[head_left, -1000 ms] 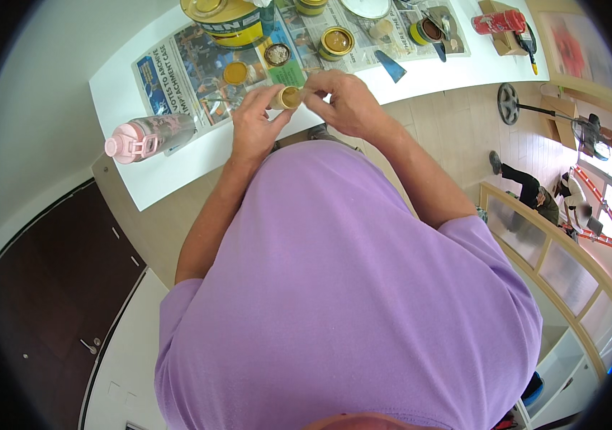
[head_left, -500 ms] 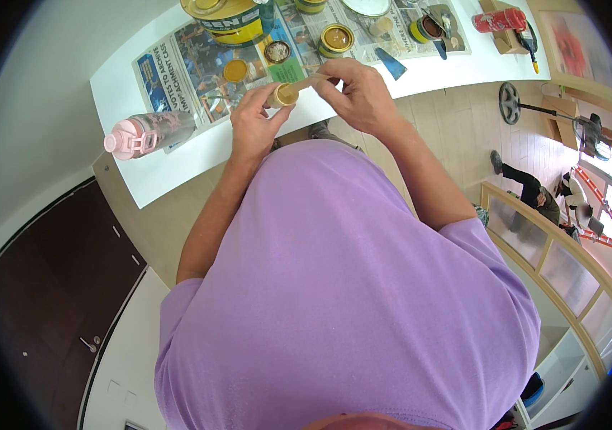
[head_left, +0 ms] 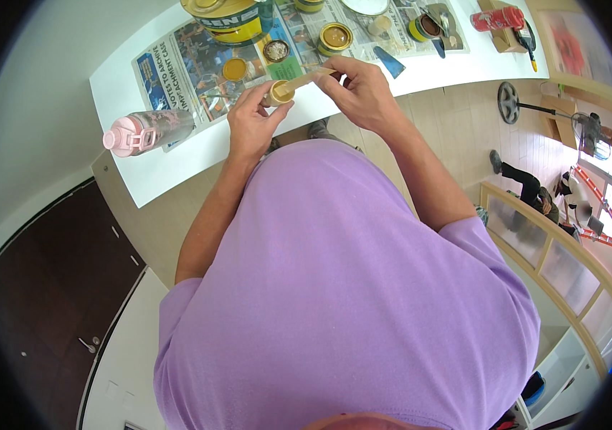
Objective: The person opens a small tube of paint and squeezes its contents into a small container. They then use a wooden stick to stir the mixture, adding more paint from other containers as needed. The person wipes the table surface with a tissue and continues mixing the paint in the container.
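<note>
1. A white table (head_left: 137,172) is seen beneath the hands, its near edge bowed by the lens.
2. Newspaper sheets (head_left: 185,63) are spread across the tabletop, short of its left edge.
3. A yellow-and-green paint pail (head_left: 238,32) is stationed on the newsprint toward the far edge.
4. A clear water bottle (head_left: 149,132) with a pink lid is laid on its side by the left edge.
5. The right hand (head_left: 359,93) is closed in a fingertip pinch on a flat stirring stick.
6. The left hand (head_left: 250,125) is wrapped around a small cup.
7. An open paint tin (head_left: 335,39) with brown contents is placed on the newsprint, beyond the hands.
8. The small cup (head_left: 282,97) is held tilted above the table's near edge.
9. The flat stirring stick (head_left: 306,80) is dipped at one end into the cup's mouth.
</note>
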`<state>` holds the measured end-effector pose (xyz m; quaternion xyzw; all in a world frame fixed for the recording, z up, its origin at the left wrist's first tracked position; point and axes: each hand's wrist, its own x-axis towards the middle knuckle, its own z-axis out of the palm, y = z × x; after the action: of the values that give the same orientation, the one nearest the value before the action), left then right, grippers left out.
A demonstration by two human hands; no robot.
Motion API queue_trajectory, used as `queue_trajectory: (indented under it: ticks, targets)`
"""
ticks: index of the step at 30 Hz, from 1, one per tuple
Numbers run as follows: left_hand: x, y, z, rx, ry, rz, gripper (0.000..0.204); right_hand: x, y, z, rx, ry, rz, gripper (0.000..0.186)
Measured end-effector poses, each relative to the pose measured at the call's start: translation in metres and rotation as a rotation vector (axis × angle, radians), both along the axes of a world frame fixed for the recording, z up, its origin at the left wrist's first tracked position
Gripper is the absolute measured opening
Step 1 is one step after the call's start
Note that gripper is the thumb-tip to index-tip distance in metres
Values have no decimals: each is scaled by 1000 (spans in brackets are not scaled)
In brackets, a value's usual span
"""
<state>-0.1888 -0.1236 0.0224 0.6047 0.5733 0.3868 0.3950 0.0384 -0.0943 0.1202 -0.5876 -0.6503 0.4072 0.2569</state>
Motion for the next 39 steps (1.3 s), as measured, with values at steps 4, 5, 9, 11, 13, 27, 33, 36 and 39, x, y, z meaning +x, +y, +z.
queue_trajectory:
  ticks: [4,5,9,11,13,27,33,36,39]
  targets:
    - [0,-1,-2,32,-28,24,50,3,3,-18,-44,81,-37,30]
    - [-1,-1,0,31,-17,25,50,5,4,-28,-41,122,-49,31]
    - [-2,-1,6,25,-12,28,51,10,5,-27,-172,232,-69,33]
    - [-4,-1,5,17,9,27,51,10,5,-29,-198,242,-77,32]
    - [-3,0,4,22,17,24,51,11,4,-33,-180,248,-76,32]
    - [-1,-5,-7,-13,-14,16,51,-7,1,-27,42,-129,84,33]
    - [-4,-4,-20,-3,-34,23,50,34,-3,-53,106,15,-131,33]
    - [-4,-4,-21,-11,-56,29,50,69,-1,-67,207,-62,-357,28]
    - [0,3,-22,-17,-12,3,50,114,3,-62,174,-117,-550,25]
